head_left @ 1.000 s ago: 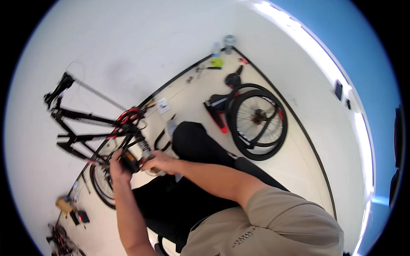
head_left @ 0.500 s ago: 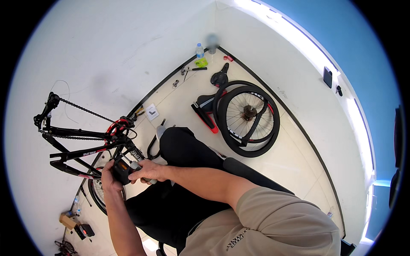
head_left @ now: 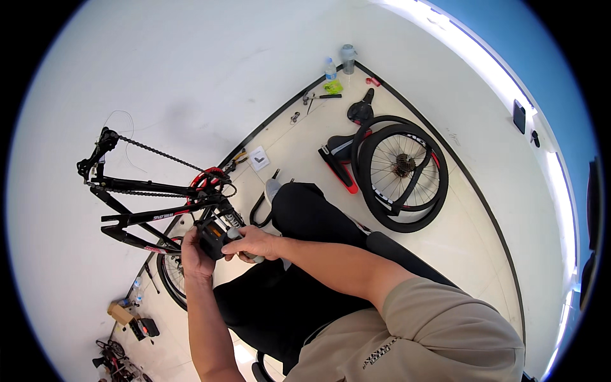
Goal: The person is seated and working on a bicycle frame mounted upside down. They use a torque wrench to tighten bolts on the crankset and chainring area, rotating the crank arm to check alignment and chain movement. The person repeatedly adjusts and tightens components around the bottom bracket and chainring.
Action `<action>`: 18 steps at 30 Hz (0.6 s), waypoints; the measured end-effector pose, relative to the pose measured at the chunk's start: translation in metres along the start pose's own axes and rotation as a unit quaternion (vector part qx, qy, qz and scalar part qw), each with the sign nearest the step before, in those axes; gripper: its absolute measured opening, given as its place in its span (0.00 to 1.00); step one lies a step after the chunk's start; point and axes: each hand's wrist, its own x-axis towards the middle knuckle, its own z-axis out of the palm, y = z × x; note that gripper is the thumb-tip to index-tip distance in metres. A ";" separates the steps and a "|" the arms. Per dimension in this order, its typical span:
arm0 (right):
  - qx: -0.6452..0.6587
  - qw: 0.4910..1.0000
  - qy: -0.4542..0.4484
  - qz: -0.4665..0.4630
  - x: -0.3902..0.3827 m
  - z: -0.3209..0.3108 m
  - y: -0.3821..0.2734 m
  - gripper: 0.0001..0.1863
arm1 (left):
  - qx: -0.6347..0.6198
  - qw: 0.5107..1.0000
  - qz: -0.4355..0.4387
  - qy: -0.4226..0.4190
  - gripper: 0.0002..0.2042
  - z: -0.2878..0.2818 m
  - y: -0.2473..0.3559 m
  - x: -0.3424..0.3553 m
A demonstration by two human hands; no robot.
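My left hand (head_left: 196, 256) is closed around a black bicycle pedal (head_left: 211, 240) with an orange reflector, held above my lap. Just to its right, my right hand (head_left: 258, 243) grips a light grey tool (head_left: 234, 234), whose front end is against or very near the pedal. The fingers cover most of the tool, so its exact kind cannot be made out. Beyond both hands is a black bicycle frame (head_left: 141, 219) with a chain (head_left: 159, 151) and a red chainring (head_left: 205, 183).
Right of my knee lie stacked wheels and tyres (head_left: 382, 219) and a saddle (head_left: 361, 109). A hammer (head_left: 328, 96), a water bottle (head_left: 331, 70) and a tumbler (head_left: 348, 58) are by the far corner. A cardboard box (head_left: 121, 312) stands at lower left.
The whole view has shifted, so everything sits further right in the picture. Both hands keep their hold on the pedal and the grey tool, with little movement between them.
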 end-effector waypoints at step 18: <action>0.017 1.000 0.015 0.015 0.001 0.005 -0.001 0.19 | -0.119 0.991 -0.057 -0.027 0.15 0.000 -0.006 -0.005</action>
